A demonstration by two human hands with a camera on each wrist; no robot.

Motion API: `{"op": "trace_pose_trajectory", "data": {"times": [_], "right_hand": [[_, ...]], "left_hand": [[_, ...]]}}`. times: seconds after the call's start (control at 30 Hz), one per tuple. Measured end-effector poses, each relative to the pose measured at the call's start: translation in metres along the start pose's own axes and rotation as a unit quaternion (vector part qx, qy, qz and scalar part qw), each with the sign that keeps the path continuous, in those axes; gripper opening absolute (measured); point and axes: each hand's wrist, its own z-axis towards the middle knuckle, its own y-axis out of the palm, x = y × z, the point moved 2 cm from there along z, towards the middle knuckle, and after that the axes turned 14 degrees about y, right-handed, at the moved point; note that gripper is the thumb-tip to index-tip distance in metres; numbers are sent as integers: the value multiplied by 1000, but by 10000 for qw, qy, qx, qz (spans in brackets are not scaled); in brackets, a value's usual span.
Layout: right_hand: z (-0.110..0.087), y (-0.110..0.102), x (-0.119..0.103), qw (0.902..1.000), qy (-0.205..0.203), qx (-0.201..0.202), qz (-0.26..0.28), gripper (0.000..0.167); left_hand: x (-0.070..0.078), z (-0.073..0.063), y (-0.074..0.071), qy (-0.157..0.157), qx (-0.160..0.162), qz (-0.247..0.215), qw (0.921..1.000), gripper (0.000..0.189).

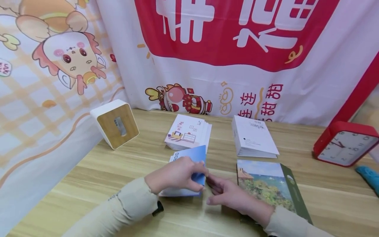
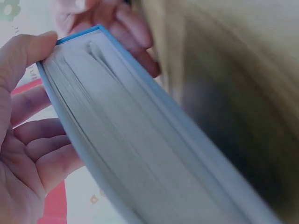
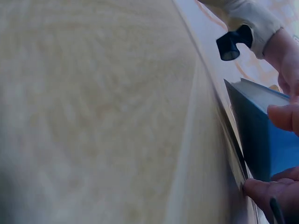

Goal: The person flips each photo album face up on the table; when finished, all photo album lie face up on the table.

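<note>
A thick blue-covered book [image 1: 192, 154] lies on the table in the middle of the head view, its spine facing right. My left hand [image 1: 182, 172] reaches over the cover and holds the book at its spine side. In the left wrist view the thumb [image 2: 44, 45] is on the blue edge by a corner, with the other fingers against the cover. My right hand [image 1: 226, 194] is beside the spine, fingertips right at its lower edge. Its fingers are extended and the thumb stands apart. The page block [image 2: 117, 121] shows in the left wrist view.
Behind the book lies a white illustrated book stack [image 1: 186, 133]; a white book [image 1: 256, 136] lies farther right. A painting-covered book [image 1: 263, 181] with a green edge is near my right forearm. A wood-faced white box [image 1: 118, 126], red clock [image 1: 344, 144] and teal item [image 1: 368, 177] flank them.
</note>
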Motion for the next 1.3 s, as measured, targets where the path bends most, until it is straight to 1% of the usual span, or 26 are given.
{"op": "trace_pose_trajectory", "data": {"times": [0.13, 0.17, 0.23, 0.3, 0.4, 0.53, 0.67, 0.77, 0.83, 0.93, 1.1, 1.2, 1.3], "right_hand": [[3, 6, -1, 9995, 15, -95, 309, 87], [4, 7, -1, 9991, -12, -90, 408, 88], [5, 9, -2, 9981, -107, -70, 610, 87], [8, 10, -3, 9968, -296, 23, 749, 86], [11, 11, -6, 9931, -570, 226, 1003, 83], [14, 12, -8, 9873, -847, 619, 1190, 75], [12, 12, -10, 9835, -975, 987, 1163, 68], [10, 13, -12, 9808, -1087, 1186, 1106, 66], [9, 13, -14, 9790, -1165, 1327, 1019, 64], [6, 15, -17, 9759, -1255, 1561, 869, 61], [3, 16, -21, 9688, -1387, 1950, 645, 58], [1, 15, -24, 9622, -1492, 2210, 552, 55], [-3, 15, -27, 9550, -1709, 2385, 440, 53]], "left_hand": [[-2, 0, -7, -208, 510, -200, 9983, 29], [-2, 0, -8, -222, 623, -188, 9976, 29], [-2, 0, -8, -232, 790, -176, 9964, 30], [-2, 0, -8, -288, 929, -166, 9951, 30], [-2, -1, -8, -389, 1113, -113, 9930, 27], [0, -2, -9, -522, 1338, -91, 9896, 27], [0, -2, -9, -590, 1501, -201, 9867, 28], [0, -4, -8, -644, 1681, -420, 9828, 28], [0, -6, -7, -709, 1870, -662, 9776, 28], [0, -10, -6, -776, 2220, -1051, 9663, 29], [-1, -16, -4, -757, 2665, -1486, 9493, 28], [-2, -18, -3, -651, 2931, -1802, 9367, 28], [-2, -20, -2, -525, 3143, -2181, 9224, 29]]}}
